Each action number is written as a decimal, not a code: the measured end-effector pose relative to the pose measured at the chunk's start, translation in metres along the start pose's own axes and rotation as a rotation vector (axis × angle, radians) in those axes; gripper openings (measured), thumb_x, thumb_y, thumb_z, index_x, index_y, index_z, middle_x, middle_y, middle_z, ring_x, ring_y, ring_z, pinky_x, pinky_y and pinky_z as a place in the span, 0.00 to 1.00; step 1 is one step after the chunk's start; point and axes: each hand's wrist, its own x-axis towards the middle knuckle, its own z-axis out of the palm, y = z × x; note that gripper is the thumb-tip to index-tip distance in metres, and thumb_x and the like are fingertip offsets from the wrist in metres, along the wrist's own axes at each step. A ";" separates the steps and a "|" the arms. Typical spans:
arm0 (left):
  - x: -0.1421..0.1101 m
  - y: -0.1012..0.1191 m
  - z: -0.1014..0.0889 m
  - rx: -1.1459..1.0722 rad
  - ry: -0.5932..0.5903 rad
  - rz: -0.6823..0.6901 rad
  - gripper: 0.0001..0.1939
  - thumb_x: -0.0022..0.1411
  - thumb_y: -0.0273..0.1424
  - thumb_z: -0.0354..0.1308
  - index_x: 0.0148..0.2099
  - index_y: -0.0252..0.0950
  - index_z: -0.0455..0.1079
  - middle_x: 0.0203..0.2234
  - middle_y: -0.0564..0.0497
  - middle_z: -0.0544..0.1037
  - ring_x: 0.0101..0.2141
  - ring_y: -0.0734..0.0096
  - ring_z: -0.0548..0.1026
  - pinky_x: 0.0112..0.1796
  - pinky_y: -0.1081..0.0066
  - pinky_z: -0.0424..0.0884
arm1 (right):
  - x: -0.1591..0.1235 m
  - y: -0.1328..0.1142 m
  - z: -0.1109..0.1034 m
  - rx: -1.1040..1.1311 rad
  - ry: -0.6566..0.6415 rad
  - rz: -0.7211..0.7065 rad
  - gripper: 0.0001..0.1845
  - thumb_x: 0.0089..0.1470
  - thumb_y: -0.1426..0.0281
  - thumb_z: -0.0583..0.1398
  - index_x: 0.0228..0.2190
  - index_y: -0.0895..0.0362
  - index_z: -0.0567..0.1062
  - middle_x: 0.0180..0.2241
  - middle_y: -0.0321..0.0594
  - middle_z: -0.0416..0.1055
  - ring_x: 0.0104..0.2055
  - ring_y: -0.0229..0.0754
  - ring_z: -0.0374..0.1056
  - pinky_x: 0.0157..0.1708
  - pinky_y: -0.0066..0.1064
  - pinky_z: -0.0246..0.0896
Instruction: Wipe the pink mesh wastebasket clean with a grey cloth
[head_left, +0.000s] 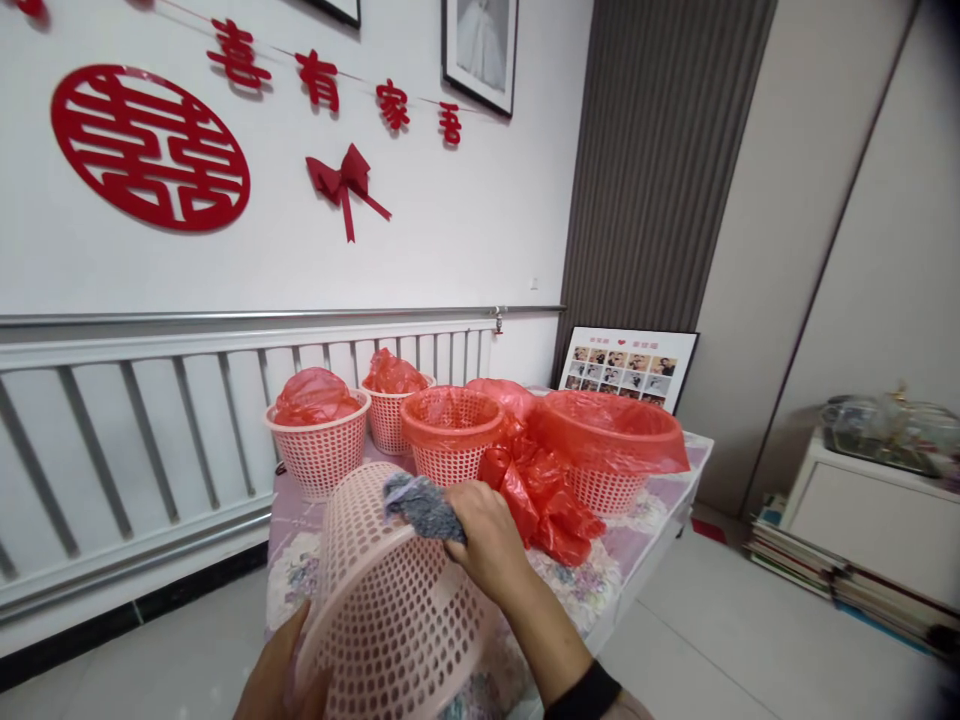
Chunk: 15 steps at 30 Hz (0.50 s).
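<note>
A pink perforated plastic basket [382,610] lies tilted on its side in front of me, its base toward me. My left hand [279,672] holds it from below at the bottom left, fingers wrapped on its wall. My right hand [486,540] is closed on a grey cloth [421,505] and presses it against the basket's upper side near the rim. A black cuff shows at my right wrist.
Several pink baskets lined with red plastic bags [319,440] [450,430] [611,440] stand on a small table with a floral cover [645,530]. Loose red bags [547,500] lie between them. A white railing [150,440] runs left; a photo board [630,365], books [832,575] and a white cabinet [877,510] stand right.
</note>
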 end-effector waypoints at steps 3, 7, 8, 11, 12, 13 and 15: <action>0.016 0.020 -0.009 0.060 0.086 0.033 0.35 0.63 0.47 0.50 0.63 0.26 0.59 0.62 0.30 0.68 0.61 0.46 0.68 0.60 0.45 0.65 | 0.020 -0.027 0.004 -0.067 -0.132 -0.106 0.14 0.52 0.76 0.63 0.42 0.53 0.72 0.46 0.39 0.76 0.50 0.48 0.65 0.48 0.42 0.57; 0.032 0.032 -0.033 0.034 0.154 0.035 0.32 0.63 0.45 0.49 0.63 0.31 0.61 0.61 0.34 0.69 0.60 0.49 0.69 0.61 0.44 0.64 | 0.030 -0.059 0.020 -0.107 -0.201 -0.194 0.10 0.55 0.72 0.63 0.40 0.53 0.71 0.45 0.36 0.75 0.48 0.46 0.65 0.45 0.40 0.57; 0.033 0.032 -0.037 0.030 0.134 0.045 0.30 0.63 0.44 0.48 0.62 0.32 0.62 0.61 0.36 0.69 0.61 0.51 0.69 0.61 0.45 0.63 | 0.030 -0.064 0.022 -0.107 -0.204 -0.199 0.09 0.56 0.71 0.63 0.40 0.53 0.71 0.45 0.36 0.75 0.48 0.46 0.65 0.44 0.40 0.58; 0.032 0.029 -0.043 0.028 0.069 0.063 0.27 0.64 0.41 0.46 0.60 0.35 0.66 0.62 0.39 0.70 0.62 0.55 0.68 0.63 0.49 0.60 | 0.027 -0.068 0.027 -0.065 -0.177 -0.172 0.11 0.55 0.69 0.64 0.42 0.53 0.72 0.44 0.37 0.75 0.48 0.47 0.65 0.43 0.40 0.59; 0.031 0.029 -0.043 0.030 0.062 0.062 0.27 0.64 0.42 0.46 0.60 0.35 0.67 0.61 0.39 0.70 0.61 0.56 0.68 0.63 0.50 0.60 | 0.025 -0.066 0.029 -0.042 -0.157 -0.157 0.13 0.54 0.68 0.65 0.42 0.53 0.72 0.45 0.37 0.75 0.48 0.47 0.66 0.43 0.40 0.59; 0.030 0.030 -0.042 0.031 0.065 0.060 0.27 0.64 0.43 0.46 0.60 0.35 0.68 0.61 0.40 0.71 0.61 0.57 0.69 0.62 0.51 0.61 | 0.022 -0.063 0.031 -0.018 -0.131 -0.144 0.14 0.53 0.68 0.66 0.43 0.53 0.72 0.45 0.38 0.75 0.48 0.48 0.66 0.44 0.41 0.60; 0.028 0.034 -0.040 0.031 0.086 0.056 0.27 0.64 0.44 0.46 0.59 0.36 0.69 0.60 0.42 0.72 0.60 0.59 0.70 0.61 0.53 0.62 | 0.016 -0.053 0.036 0.029 -0.058 -0.118 0.17 0.51 0.69 0.67 0.43 0.53 0.72 0.46 0.39 0.75 0.48 0.49 0.66 0.46 0.42 0.60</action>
